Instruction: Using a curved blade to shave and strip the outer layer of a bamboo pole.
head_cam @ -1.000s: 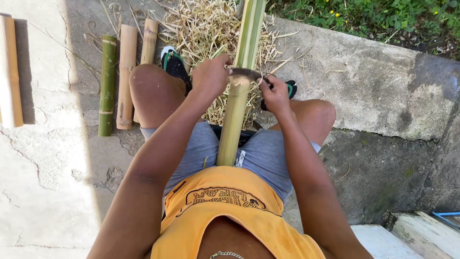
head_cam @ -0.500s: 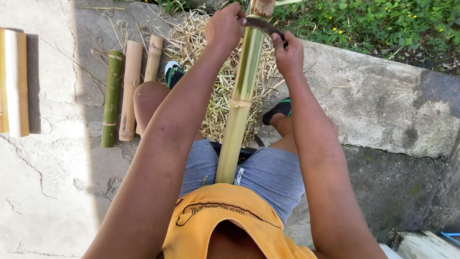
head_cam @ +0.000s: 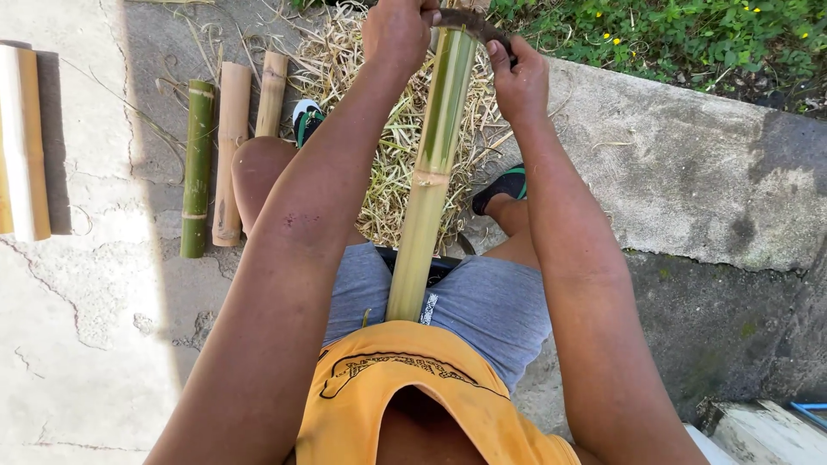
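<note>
We note a green bamboo pole (head_cam: 431,185) running from the lap between the knees up to the frame's top, its far end cut off. A dark curved blade (head_cam: 469,21) lies across it. Left hand (head_cam: 398,30) closed on one blade end, right hand (head_cam: 519,79) gripping the other; handles hidden. Shavings (head_cam: 388,146) underneath; cut bamboo pieces (head_cam: 220,159) lie left on concrete.

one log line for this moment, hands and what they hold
left hand: grips curved blade | right hand: grips blade's other end | blade: across bamboo pole | nearby: cut bamboo pieces
</note>
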